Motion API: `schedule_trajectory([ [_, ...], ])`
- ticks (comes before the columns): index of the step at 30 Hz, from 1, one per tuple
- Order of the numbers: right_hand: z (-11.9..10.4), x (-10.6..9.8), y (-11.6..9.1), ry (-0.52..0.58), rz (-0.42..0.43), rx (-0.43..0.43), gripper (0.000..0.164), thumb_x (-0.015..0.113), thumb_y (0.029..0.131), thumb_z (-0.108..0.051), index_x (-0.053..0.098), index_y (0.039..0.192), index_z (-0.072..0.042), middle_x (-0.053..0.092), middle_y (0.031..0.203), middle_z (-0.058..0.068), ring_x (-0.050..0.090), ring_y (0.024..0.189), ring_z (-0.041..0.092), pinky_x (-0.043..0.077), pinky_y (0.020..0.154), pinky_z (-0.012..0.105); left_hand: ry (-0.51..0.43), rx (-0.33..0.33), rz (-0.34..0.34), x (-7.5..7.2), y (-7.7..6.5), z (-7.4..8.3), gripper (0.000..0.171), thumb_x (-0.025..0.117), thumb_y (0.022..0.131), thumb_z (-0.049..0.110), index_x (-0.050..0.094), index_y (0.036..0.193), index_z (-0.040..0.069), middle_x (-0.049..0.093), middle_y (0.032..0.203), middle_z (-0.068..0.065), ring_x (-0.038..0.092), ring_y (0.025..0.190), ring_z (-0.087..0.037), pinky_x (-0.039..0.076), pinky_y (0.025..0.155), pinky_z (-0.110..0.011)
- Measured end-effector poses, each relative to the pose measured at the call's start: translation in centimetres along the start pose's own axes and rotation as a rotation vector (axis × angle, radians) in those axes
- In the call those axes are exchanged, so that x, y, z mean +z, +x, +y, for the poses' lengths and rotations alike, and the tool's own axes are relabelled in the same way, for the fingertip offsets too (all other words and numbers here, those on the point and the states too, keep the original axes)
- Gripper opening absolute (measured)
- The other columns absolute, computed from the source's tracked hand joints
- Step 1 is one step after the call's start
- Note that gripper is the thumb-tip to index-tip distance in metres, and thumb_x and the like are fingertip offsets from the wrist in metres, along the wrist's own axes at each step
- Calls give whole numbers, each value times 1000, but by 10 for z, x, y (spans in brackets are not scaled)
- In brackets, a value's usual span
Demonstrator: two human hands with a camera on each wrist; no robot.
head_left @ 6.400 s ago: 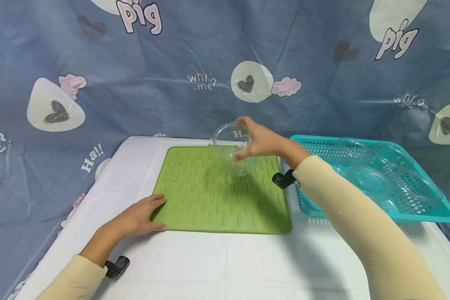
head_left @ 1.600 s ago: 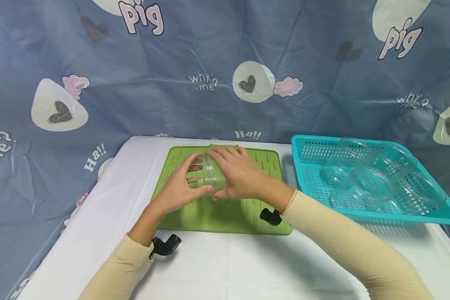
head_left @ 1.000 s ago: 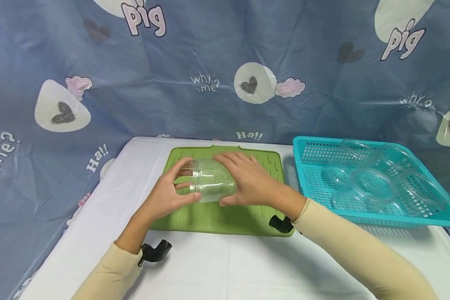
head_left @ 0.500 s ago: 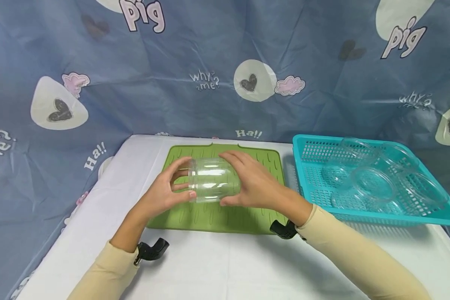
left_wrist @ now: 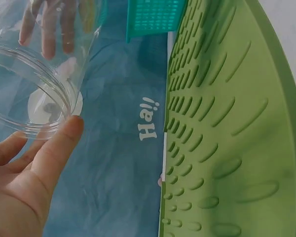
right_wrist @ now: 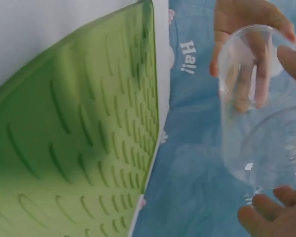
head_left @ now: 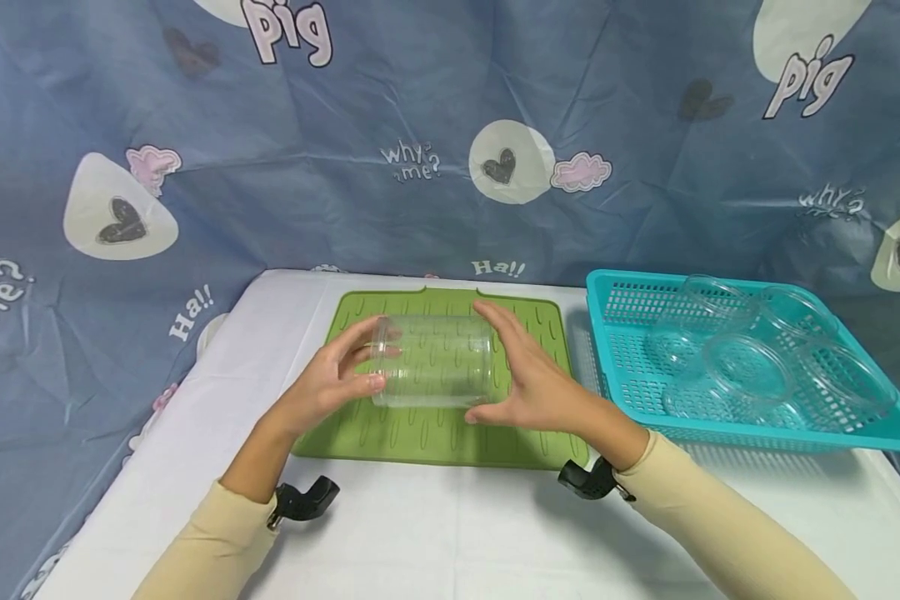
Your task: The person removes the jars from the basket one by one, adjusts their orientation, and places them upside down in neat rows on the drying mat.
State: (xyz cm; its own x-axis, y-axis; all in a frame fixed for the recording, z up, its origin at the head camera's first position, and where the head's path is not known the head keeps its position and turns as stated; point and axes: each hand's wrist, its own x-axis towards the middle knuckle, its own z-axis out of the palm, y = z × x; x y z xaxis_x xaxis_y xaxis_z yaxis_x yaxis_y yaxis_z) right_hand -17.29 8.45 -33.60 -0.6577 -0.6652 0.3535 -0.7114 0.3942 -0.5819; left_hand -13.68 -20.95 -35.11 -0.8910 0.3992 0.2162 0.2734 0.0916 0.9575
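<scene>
A clear plastic jar (head_left: 437,363) lies sideways in the air over the green ribbed mat (head_left: 420,437) in the head view. My left hand (head_left: 321,388) grips its ringed mouth, which points left; the thumb is at the near side of the rim (left_wrist: 59,96) in the left wrist view. At the base end my right hand (head_left: 538,385) spans the jar, thumb on one side and fingers on the other. The right wrist view shows the rounded base (right_wrist: 259,153) between that thumb and fingertips. Through the clear wall, fingers of the opposite hand show.
To the right stands a turquoise perforated basket (head_left: 603,367) holding several more clear jars (head_left: 746,371). White cloth (head_left: 435,533) covers the table around the mat. A blue printed curtain (head_left: 330,208) hangs behind the table's far edge.
Earlier my right hand alone held the jar upright while my left rested at the mat's edge. Now both hold it sideways, and my right hand has slid right towards its base.
</scene>
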Motion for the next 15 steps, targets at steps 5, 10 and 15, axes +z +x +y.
schedule_trajectory([
  [5,1,2,-4,116,-9,-44,125,92,66,-18,7,159,-16,19,164,9,31,146,27,42,116,48,-54,22,-35,1,-1,1,74,58,94,5,19,157,3,31,153,-30,53,131,-11,55,100,-27],
  [10,0,3,-4,138,25,-67,120,92,64,-16,15,157,-15,30,156,9,36,141,26,47,112,45,-70,18,-54,0,-5,2,75,59,94,6,20,158,7,30,155,-27,51,135,-17,54,104,-32],
  [15,-3,1,-2,137,38,-94,119,93,62,-17,19,156,-14,34,151,11,39,138,31,50,109,43,-68,38,-80,-3,-7,4,74,60,95,11,20,158,9,30,156,-26,46,140,-25,52,107,-38],
])
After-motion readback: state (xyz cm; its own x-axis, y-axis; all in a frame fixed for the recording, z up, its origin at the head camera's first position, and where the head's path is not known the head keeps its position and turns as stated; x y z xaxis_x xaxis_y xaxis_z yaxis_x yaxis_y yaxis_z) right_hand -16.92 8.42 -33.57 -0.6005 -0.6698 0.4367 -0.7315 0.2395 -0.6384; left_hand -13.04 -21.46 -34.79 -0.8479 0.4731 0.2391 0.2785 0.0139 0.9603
